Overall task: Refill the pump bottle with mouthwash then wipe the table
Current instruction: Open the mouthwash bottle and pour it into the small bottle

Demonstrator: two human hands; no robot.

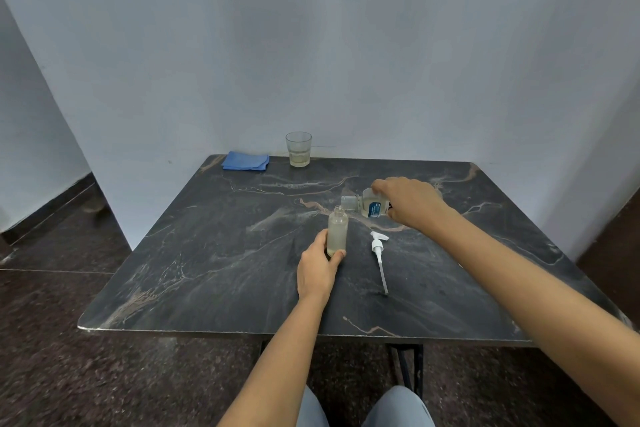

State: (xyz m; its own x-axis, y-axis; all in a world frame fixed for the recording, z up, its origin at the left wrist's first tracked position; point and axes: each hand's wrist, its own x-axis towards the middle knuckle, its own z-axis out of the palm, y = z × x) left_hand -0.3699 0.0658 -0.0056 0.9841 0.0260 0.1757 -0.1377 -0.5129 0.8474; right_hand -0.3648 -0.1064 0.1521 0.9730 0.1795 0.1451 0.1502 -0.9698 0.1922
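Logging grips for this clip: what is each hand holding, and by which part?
The left hand grips the upright pump bottle at its base; the right hand holds the tilted mouthwash bottle around its body.

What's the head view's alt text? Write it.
A right hand tips a clear, blue-labelled mouthwash bottle toward the open neck of a frosted bottle held upright by the left hand on a dark marble table. A white pump head lies beside it; a blue cloth and glass tumbler sit behind.

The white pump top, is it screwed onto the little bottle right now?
No, the white pump top lies flat on the table beside the open little bottle that the left hand holds.
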